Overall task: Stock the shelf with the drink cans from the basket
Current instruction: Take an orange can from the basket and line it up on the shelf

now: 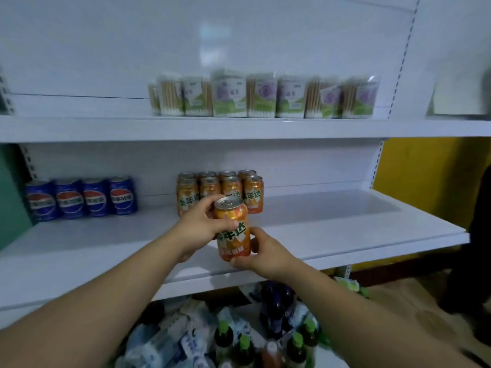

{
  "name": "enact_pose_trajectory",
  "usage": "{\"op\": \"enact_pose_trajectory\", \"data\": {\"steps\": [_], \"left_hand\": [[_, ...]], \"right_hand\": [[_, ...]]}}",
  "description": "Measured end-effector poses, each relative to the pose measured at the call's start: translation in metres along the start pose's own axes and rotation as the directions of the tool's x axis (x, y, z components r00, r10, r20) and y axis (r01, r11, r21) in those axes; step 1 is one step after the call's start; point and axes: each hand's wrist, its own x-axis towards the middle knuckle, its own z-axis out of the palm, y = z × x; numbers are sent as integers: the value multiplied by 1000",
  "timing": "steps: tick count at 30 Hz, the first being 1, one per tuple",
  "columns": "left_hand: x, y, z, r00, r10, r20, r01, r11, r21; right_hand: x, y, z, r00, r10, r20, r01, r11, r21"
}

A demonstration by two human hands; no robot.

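An orange drink can (233, 232) is held upright above the front of the white middle shelf (332, 229). My left hand (204, 224) grips its upper part from the left, fingers behind it and thumb across the front. My right hand (261, 252) grips its bottom from the right. Behind it, several matching orange cans (239, 188) stand in two rows on the shelf. Several blue cola cans (82, 199) stand in a row at the shelf's left. The basket is not in view.
The upper shelf (79, 128) carries several packs of cotton swabs (265, 98). Below the middle shelf lies a heap of bottles (239, 338) with green caps and white packets. A yellow wall (419, 168) is at the right, with a dark figure at the far right edge.
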Motion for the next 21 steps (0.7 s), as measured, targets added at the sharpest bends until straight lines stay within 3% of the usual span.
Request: {"op": "enact_pose_trajectory", "data": {"steps": [4, 7, 9, 13, 17, 21], "left_hand": [[-3, -15, -43, 988, -83, -132, 89, 995, 44], [-2, -26, -63, 973, -103, -208, 122, 989, 82], [-1, -34, -69, 967, -94, -239, 119, 988, 93], [2, -45, -72, 962, -64, -266, 75, 997, 31], [-4, -68, -61, 976, -10, -216, 46, 986, 161], [7, -83, -59, 961, 37, -272, 19, 980, 200]], "right_hand": [[28, -3, 17, 996, 51, 72, -24, 945, -327], [42, 1, 28, 995, 50, 83, 13, 780, -625], [47, 6, 35, 993, 44, 108, 49, 680, -731], [48, 17, 45, 996, -7, 89, 75, 608, -790], [46, 19, 49, 997, -67, 34, 68, 611, -789], [48, 20, 52, 996, -91, 8, 63, 617, -784]]}}
